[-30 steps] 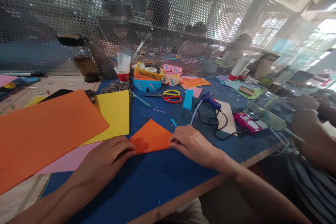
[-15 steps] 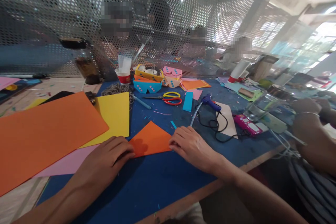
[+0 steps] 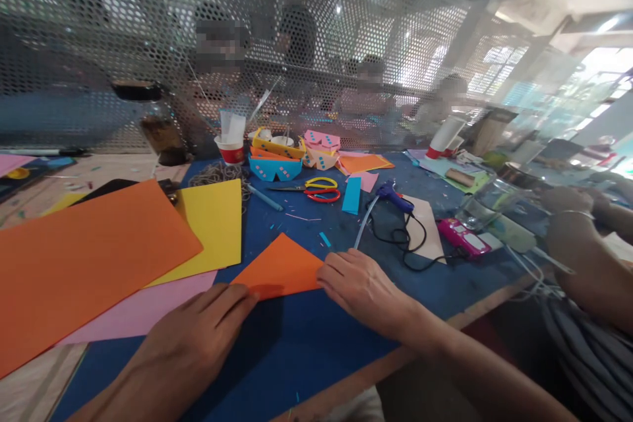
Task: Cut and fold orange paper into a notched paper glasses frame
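A folded sheet of orange paper [image 3: 281, 266], triangular in outline, lies on the blue table in front of me. My left hand [image 3: 210, 326] has its fingers and thumb closed at the paper's left corner, near the lower edge. At the right corner, the curled fingers of my right hand [image 3: 360, 285] hold the paper against the table. My fingers hide both corners. Just beyond the paper are a small blue paper scrap [image 3: 324, 239] and scissors [image 3: 321, 190] with yellow and red handles.
Large orange [image 3: 93, 257], yellow [image 3: 217, 221] and pink [image 3: 143, 310] sheets overlap on the left. A blue glue gun [image 3: 394, 198] with a black cord lies right, near a magenta device [image 3: 463, 238]. Paper glasses [image 3: 275, 168] stand at the back. Another person's arm [image 3: 576, 237] is at far right.
My left hand has moved slightly toward me, its fingers now lower on the orange paper's left corner. The right hand stays at the right corner. The view has shifted a little.
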The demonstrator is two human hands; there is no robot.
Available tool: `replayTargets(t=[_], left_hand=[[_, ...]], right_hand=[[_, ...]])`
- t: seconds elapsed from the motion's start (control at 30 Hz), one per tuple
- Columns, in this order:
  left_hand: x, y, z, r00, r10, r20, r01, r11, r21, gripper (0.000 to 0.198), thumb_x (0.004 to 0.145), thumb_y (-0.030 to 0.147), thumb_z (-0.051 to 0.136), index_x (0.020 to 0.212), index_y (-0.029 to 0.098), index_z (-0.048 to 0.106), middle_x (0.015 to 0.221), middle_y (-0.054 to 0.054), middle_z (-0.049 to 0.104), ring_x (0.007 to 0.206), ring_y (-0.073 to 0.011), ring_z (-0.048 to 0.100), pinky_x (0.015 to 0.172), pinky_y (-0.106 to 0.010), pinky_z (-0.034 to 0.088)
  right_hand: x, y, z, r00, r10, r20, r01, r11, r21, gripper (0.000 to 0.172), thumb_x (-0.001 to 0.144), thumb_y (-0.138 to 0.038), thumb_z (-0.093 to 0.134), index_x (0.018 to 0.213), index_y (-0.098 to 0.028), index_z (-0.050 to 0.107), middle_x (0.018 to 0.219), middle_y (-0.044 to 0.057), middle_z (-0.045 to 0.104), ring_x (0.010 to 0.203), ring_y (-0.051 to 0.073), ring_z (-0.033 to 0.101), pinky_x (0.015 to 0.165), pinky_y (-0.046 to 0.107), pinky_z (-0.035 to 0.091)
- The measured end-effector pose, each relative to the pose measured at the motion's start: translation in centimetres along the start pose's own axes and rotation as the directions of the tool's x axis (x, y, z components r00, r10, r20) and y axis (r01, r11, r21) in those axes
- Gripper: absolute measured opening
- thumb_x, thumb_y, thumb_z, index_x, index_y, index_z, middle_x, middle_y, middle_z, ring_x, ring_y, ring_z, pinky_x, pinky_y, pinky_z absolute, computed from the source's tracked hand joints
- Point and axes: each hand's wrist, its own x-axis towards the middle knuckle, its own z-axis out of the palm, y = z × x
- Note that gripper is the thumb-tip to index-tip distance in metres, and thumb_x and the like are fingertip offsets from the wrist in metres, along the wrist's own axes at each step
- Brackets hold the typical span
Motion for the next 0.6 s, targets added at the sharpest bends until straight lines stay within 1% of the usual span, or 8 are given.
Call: replayTargets(t=[0.07,0.13,0.23,0.3,0.4,0.53,0.6], left_hand=[[0.6,0.6,-0.7,0.999,0.029,-0.026,-0.026,0.995,0.096,0.056,0.116,0.004,0.036,0.13,0.018,0.089,0.116,-0.013,0.089,0.099,-0.027,0.081,0.083,-0.036,0.067],[0.9,1.1,-1.0,0.998,0.04,-0.044,-0.034,0.991,0.126,0.054,0.12,0.008,0.035,0.128,0.016,0.089,0.116,-0.014,0.09,0.099,-0.0275,0.081,0.078,-0.037,0.065],[1.0,1.7,-1.0,1.0,-0.017,-0.022,0.019,0.996,0.09,0.052,0.127,0.023,0.036,0.141,0.018,0.087,0.126,-0.014,0.09,0.103,-0.0273,0.083,0.072,-0.035,0.062],[1.0,2.0,-0.9,0.998,-0.062,-0.002,0.062,0.994,0.085,0.055,0.13,0.034,0.034,0.145,0.021,0.086,0.129,-0.014,0.09,0.103,-0.027,0.084,0.068,-0.034,0.059],[1.0,2.6,-0.8,0.996,-0.084,0.009,0.083,0.993,0.079,0.062,0.131,0.04,0.029,0.143,0.022,0.087,0.129,-0.014,0.09,0.104,-0.0277,0.084,0.069,-0.036,0.059],[1.0,2.6,-0.8,0.993,-0.105,0.055,0.104,0.994,0.015,0.058,0.131,0.049,0.034,0.155,0.026,0.081,0.139,-0.013,0.088,0.103,-0.0274,0.082,0.073,-0.037,0.058],[0.9,2.3,-0.6,0.993,-0.093,0.072,0.094,0.995,-0.014,0.055,0.13,0.052,0.038,0.159,0.027,0.078,0.141,-0.013,0.086,0.105,-0.0275,0.08,0.078,-0.038,0.058]], right_hand=[[-0.2,-0.2,-0.2,0.999,0.012,0.036,-0.012,1.0,-0.003,0.018,0.122,-0.013,0.064,0.108,-0.02,0.072,0.104,0.003,0.078,0.088,0.02,0.068,0.08,0.037,0.044],[-0.4,-0.5,-0.4,0.998,0.028,0.054,-0.027,1.0,-0.009,0.016,0.12,-0.011,0.065,0.111,-0.021,0.073,0.106,0.003,0.078,0.087,0.02,0.067,0.079,0.037,0.044],[-0.7,-1.0,-0.5,0.998,0.04,0.04,-0.039,0.999,-0.036,0.014,0.12,-0.013,0.068,0.118,-0.024,0.076,0.104,0.002,0.076,0.084,0.021,0.064,0.075,0.039,0.042],[-0.9,-1.4,-0.5,0.999,0.038,0.031,-0.036,0.997,-0.062,0.011,0.12,-0.016,0.07,0.119,-0.024,0.077,0.102,0.002,0.075,0.083,0.021,0.063,0.074,0.039,0.042],[-1.1,-2.0,-0.8,0.999,0.023,0.041,-0.019,0.995,-0.098,0.009,0.12,-0.017,0.071,0.124,-0.022,0.077,0.103,0.002,0.075,0.085,0.022,0.064,0.074,0.04,0.043],[-1.1,-2.6,-1.5,0.997,0.016,0.071,-0.006,0.992,-0.13,0.026,0.118,-0.015,0.074,0.142,-0.021,0.074,0.106,0.003,0.076,0.09,0.023,0.066,0.075,0.04,0.045],[-1.1,-2.7,-1.8,0.996,0.02,0.082,-0.008,0.99,-0.142,0.027,0.116,-0.016,0.077,0.143,-0.021,0.074,0.106,0.003,0.076,0.09,0.024,0.067,0.074,0.041,0.045]])
